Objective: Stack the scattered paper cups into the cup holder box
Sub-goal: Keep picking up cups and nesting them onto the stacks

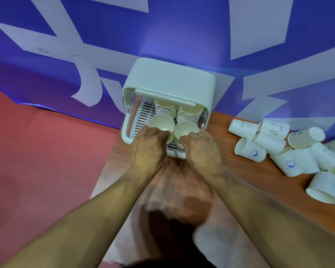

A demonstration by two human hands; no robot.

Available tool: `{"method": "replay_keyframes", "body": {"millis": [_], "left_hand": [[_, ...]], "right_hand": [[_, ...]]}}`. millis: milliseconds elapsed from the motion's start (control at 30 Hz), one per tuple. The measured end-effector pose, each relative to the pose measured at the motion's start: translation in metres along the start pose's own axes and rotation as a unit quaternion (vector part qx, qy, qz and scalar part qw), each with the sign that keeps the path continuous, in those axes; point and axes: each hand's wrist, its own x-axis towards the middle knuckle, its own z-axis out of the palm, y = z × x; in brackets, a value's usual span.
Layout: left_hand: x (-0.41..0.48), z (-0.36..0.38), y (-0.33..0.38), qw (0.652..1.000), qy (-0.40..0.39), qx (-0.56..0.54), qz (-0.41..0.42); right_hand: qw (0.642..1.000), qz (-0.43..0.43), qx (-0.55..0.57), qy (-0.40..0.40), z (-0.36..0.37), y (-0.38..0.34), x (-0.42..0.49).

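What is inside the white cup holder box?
Two cup stacks behind; left hand and right hand each hold a cup over the slatted tray. Hands hide what lies beneath.

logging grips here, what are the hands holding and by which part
The left hand grips the left cup at the near side of its rim; the right hand grips the right cup the same way.

Looks forward and down from head height, wide-angle. Sits close to the grip of left hand (149,149) and right hand (200,149) mid-frame; takes in cup holder box (168,78) just beyond it, scattered paper cups (292,165) well right.
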Motion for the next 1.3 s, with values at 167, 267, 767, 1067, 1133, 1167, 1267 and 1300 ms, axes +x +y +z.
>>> {"method": "replay_keyframes", "body": {"millis": [167,267,767,1067,1133,1167,1267,1300], "left_hand": [[0.001,0.014,-0.006,0.998,-0.059,0.016,-0.002],[0.001,0.023,-0.010,0.994,-0.105,0.037,-0.012],[0.001,0.031,0.014,0.997,-0.063,0.026,0.046],[0.002,0.069,0.147,0.975,-0.145,-0.135,0.103],[0.002,0.087,0.171,0.967,-0.189,-0.158,0.058],[0.002,0.096,0.181,0.964,-0.205,-0.164,0.036],[0.006,0.122,0.204,0.957,-0.236,-0.169,-0.028],[0.009,0.130,0.209,0.954,-0.242,-0.170,-0.057]], "right_hand": [[0.997,0.018,0.007,-0.075,0.009,-0.001,0.002],[0.993,0.014,0.014,-0.117,0.014,0.001,0.002],[0.993,0.004,0.102,0.064,0.013,0.019,-0.018],[0.965,0.186,0.083,0.167,-0.037,0.109,-0.096],[0.963,0.213,0.071,0.151,-0.041,0.138,-0.117],[0.962,0.226,0.064,0.136,-0.043,0.152,-0.126],[0.948,0.296,0.077,0.086,-0.045,0.193,-0.145],[0.935,0.332,0.089,0.084,-0.043,0.206,-0.148]]}}
